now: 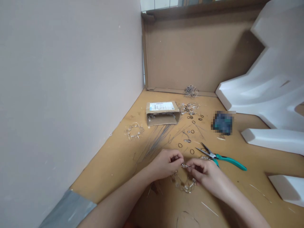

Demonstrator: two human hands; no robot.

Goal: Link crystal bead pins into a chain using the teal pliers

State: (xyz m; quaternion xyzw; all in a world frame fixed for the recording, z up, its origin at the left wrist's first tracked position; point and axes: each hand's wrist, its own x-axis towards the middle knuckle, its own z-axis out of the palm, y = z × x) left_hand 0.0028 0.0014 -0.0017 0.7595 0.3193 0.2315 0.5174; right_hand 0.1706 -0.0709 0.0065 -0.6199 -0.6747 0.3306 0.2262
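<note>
My left hand (pixel 168 163) and my right hand (pixel 204 172) are close together over the brown work surface, each closed in a pinch. Between their fingertips is one end of a wire string of clear beads (pixel 187 189). The rest of the string hangs in a loop below the fingers, with thin wire ends sticking out. Just right of my right hand lie needle-nose pliers (pixel 215 155) with green handles, their jaws apart. Several small dark rings (pixel 192 151) are scattered beyond the hands.
A small cardboard box (pixel 163 111) holding clear beads lies open towards me. Thin straight wires (pixel 158 139) fan out before it. A beaded wire ring (pixel 134 130) lies left, tangled beaded pieces (pixel 191 91) at the back. White foam (pixel 266 141) borders the right, a pale wall (pixel 71 79) the left.
</note>
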